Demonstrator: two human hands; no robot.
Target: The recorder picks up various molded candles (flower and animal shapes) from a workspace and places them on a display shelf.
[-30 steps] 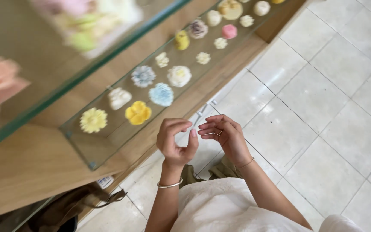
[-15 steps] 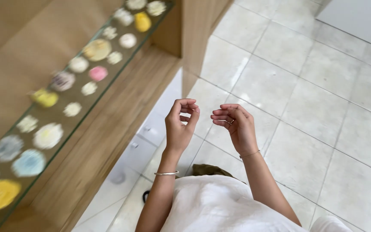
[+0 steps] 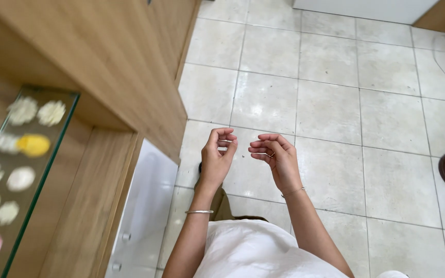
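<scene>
Wooden counter on the left keeps little soft flowers on its glass shelf, well apart from the left hand and right hand, which are close together over the tiled floor, fingers curled, slightly apart, holding nothing I can see.

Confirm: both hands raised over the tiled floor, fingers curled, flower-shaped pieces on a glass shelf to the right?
Wrong side. The head view shows the glass shelf with the flower-shaped pieces to the left. The rest holds: left hand and right hand raised over the tiled floor, fingers curled.
</scene>
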